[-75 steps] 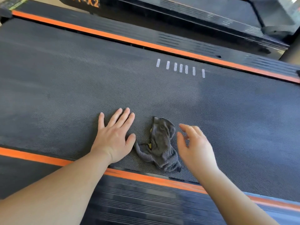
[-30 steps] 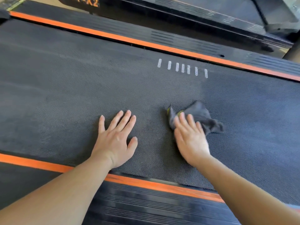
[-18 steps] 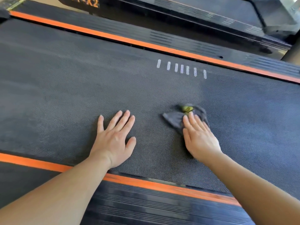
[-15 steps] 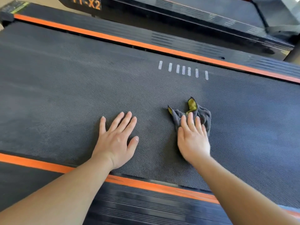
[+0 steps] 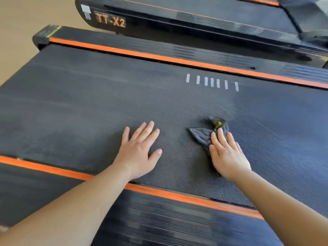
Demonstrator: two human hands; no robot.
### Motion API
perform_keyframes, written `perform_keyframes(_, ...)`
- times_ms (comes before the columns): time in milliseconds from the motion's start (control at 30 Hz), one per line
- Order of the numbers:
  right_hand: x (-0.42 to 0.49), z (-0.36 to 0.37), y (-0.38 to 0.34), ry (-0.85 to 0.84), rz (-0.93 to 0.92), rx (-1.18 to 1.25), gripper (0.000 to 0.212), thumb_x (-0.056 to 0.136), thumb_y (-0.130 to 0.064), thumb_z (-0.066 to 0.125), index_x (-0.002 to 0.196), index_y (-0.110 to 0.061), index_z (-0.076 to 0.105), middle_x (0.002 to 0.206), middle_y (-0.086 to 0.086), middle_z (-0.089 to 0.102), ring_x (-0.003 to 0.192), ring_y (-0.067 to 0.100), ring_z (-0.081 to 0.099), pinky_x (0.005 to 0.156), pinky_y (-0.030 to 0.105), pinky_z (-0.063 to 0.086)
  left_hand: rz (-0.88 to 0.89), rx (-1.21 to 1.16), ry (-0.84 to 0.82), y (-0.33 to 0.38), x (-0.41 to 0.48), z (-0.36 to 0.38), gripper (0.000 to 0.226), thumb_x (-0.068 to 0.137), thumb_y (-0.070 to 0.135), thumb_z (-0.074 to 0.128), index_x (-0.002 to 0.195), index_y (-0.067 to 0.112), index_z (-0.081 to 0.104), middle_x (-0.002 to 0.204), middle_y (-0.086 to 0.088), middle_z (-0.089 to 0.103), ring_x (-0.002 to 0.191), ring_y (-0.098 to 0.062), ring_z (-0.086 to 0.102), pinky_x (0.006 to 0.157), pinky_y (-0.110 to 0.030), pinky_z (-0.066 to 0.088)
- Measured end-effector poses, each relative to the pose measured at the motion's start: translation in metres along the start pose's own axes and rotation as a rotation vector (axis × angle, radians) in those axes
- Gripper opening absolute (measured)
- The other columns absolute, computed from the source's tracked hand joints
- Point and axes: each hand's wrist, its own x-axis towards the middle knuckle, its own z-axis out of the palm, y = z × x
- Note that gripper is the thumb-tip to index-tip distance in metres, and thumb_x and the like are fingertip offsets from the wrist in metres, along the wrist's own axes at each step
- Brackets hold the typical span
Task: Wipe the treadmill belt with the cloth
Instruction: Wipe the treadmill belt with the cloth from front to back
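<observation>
While the right hand [image 5: 228, 155] presses the cloth [image 5: 200, 137], white dashes [image 5: 212, 82] lie beyond.

The bare left hand [image 5: 137, 151] is being held flat, fingers spread toward 1 o'clock; the bare right hand [image 5: 227, 155] is being pressed down, fingers straight toward 11 o'clock.

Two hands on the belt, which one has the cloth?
The right hand: its straight fingers press the grey cloth onto the belt. The left hand lies flat on bare belt, clear of it.
</observation>
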Motion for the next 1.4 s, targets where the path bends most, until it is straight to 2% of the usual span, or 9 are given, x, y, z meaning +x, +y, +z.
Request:
perform_keyframes(100, 0.009, 0.005, -0.037, 0.087, 0.065, 0.035, 0.065, 0.104, -0.046, 0.007, 0.162, -0.022, 0.025, 0.173, 0.002, 0.013, 0.159, 0.03, 0.001, 0.128, 0.044, 0.005, -0.129, 0.092, 0.03, -0.032, -0.013, -0.005, 0.079, 0.094, 0.072, 0.021, 0.163, 0.033, 0.02, 0.173, 0.008, 0.001, 0.159, -0.015, -0.005, 0.123, -0.063, -0.006)
perform_keyframes(367, -0.007, 0.028, -0.111, 0.032, -0.733, -0.025, 0.055, 0.108, -0.04, 0.025, 0.156, -0.021, 0.043, 0.167, -0.002, 0.032, 0.155, 0.016, 0.026, 0.127, 0.039, 0.021, -0.204, 0.126, 0.067, -0.049, -0.011, 0.004, 0.076, 0.091, 0.073, 0.031, 0.156, 0.034, 0.034, 0.168, 0.006, 0.022, 0.155, -0.021, 0.016, 0.118, -0.069, 0.011)
perform_keyframes(600, 0.072, -0.007, -0.073, 0.077, -0.075, -0.115, 0.059, 0.108, -0.033, 0.014, 0.163, -0.013, 0.023, 0.172, 0.005, 0.014, 0.16, 0.022, 0.005, 0.13, 0.041, 0.003, -0.199, 0.123, 0.024, -0.054, -0.011, 0.006, 0.08, 0.093, 0.077, 0.019, 0.161, 0.037, 0.016, 0.173, 0.003, -0.003, 0.159, -0.019, -0.005, 0.121, -0.068, -0.002)
perform_keyframes(767, 0.037, 0.016, -0.129, 0.227, -0.358, 0.072, 0.044, 0.099, -0.028, 0.034, 0.122, -0.005, 0.064, 0.138, 0.017, 0.061, 0.135, 0.036, 0.052, 0.116, 0.043, 0.036, -0.196, 0.146, 0.04, -0.055, -0.01, 0.008, 0.088, 0.093, 0.076, 0.02, 0.165, 0.029, 0.001, 0.173, 0.0, -0.009, 0.159, -0.019, -0.007, 0.121, -0.069, -0.002)
perform_keyframes(933, 0.015, 0.02, -0.126, 0.176, -0.848, -0.052, 0.047, 0.1, -0.026, 0.042, 0.138, -0.011, 0.065, 0.148, 0.007, 0.058, 0.139, 0.022, 0.054, 0.116, 0.041, 0.044, -0.194, 0.171, 0.014, -0.054, -0.008, 0.009, 0.087, 0.092, 0.073, 0.024, 0.165, 0.028, 0.012, 0.174, 0.0, 0.001, 0.159, -0.02, -0.001, 0.12, -0.07, 0.002)
perform_keyframes(1067, 0.079, -0.001, -0.075, 0.228, -0.545, -0.295, 0.057, 0.093, -0.022, 0.033, 0.14, -0.008, 0.061, 0.149, 0.013, 0.057, 0.141, 0.027, 0.052, 0.123, 0.039, 0.025, -0.191, 0.171, -0.003, -0.054, -0.009, 0.007, 0.087, 0.093, 0.077, 0.015, 0.165, 0.03, 0.003, 0.173, 0.001, -0.005, 0.159, -0.019, -0.008, 0.121, -0.069, -0.001)
perform_keyframes(1200, 0.098, -0.016, -0.074, 0.124, -0.139, -0.165, 0.054, 0.107, -0.024, 0.031, 0.157, -0.005, 0.034, 0.168, 0.013, 0.026, 0.157, 0.026, 0.018, 0.128, 0.038, 0.012, -0.192, 0.18, -0.014, -0.053, -0.01, 0.003, 0.086, 0.093, 0.078, 0.011, 0.165, 0.031, -0.003, 0.173, 0.001, -0.01, 0.158, -0.019, -0.012, 0.121, -0.069, -0.002)
perform_keyframes(1300, 0.078, -0.005, -0.119, 0.163, -0.25, 0.157, 0.038, 0.104, -0.023, 0.037, 0.133, -0.006, 0.056, 0.152, 0.016, 0.047, 0.143, 0.033, 0.04, 0.116, 0.04, 0.034, -0.194, 0.191, -0.015, -0.053, -0.009, 0.004, 0.086, 0.093, 0.077, 0.012, 0.165, 0.031, -0.001, 0.173, 0.001, -0.01, 0.159, -0.019, -0.012, 0.121, -0.069, -0.002)
perform_keyframes(1400, 0.047, 0.014, -0.153, 0.091, -0.587, 0.204, 0.047, 0.104, -0.029, 0.041, 0.139, -0.005, 0.06, 0.152, 0.014, 0.053, 0.143, 0.03, 0.047, 0.122, 0.035, 0.027, -0.201, 0.183, -0.019, -0.052, -0.009, 0.004, 0.086, 0.093, 0.076, 0.018, 0.164, 0.029, 0.015, 0.174, 0.0, -0.003, 0.159, -0.019, -0.006, 0.121, -0.069, 0.0)
